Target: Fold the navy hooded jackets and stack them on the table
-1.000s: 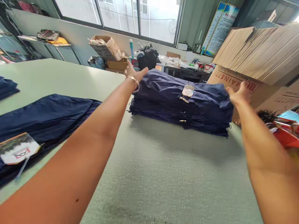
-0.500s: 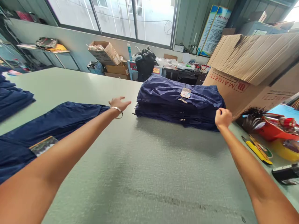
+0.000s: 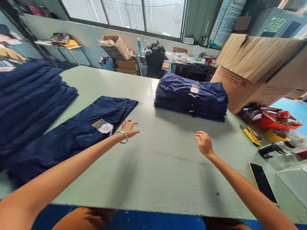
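Cloth stack [image 3: 189,103] wrinkled, oblong; navy garment [image 3: 75,132] flat, creased, tapering.

So it's one head-worn cam, sitting above the near edge of the table [image 3: 163,179] and facing forward and down across it, with a bit of the person's legs [image 3: 81,220] peeking in at the bottom. It's close enough that both forearms [image 3: 72,167] run in big from the near left and near right, while the left hand [image 3: 129,128] and right hand [image 3: 204,143] sit around mid-frame. Pretty wide view too, reaching from the dark blue pile [image 3: 28,95] at left to the carton [image 3: 242,83] at right, plus the far window [image 3: 124,16], cropped up top.
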Motion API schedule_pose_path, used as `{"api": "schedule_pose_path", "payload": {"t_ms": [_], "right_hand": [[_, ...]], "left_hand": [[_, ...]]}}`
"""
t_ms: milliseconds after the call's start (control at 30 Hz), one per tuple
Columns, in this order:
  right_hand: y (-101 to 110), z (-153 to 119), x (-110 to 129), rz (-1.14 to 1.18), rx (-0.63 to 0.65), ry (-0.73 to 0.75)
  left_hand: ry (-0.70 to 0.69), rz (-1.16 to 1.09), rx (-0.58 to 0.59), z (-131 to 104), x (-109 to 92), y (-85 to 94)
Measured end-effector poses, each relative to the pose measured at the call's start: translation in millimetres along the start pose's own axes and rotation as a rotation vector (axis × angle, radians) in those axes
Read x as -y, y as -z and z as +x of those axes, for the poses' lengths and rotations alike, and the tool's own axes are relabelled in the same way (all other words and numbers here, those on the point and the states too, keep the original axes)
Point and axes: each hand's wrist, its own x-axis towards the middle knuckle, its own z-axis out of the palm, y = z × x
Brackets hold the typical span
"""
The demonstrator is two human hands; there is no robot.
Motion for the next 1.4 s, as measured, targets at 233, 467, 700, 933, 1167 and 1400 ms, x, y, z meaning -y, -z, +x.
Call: {"api": "schedule_pose_path", "payload": {"t_ms": [233, 467, 700, 933, 1167, 1400], "right_hand": [[4, -100, 57, 0.137, 0.155, -0.034], [6, -180, 99, 0.191, 0.291, -0.056], [4, -208, 129, 0.228, 0.397, -0.097], [-5, -198, 145, 0.249, 0.484, -0.075], [-66, -150, 168, 0.285, 0.432, -0.175], [-98, -124, 162, 0.774, 0.344, -0.902]], "left_hand": [[0.195, 0.132, -0.117, -73, 106, 18.5], [0.264, 0.136, -0.135, -95, 180, -0.7], [0.216, 0.137, -0.210, -92, 182, -4.0], [-0.016, -0.059, -0.039, -99, 162, 8.7], [-0.367, -0.426, 0.090, -169, 39, -69.1], [-0.426, -0.857, 0.189, -195, -44, -99.0]]}}
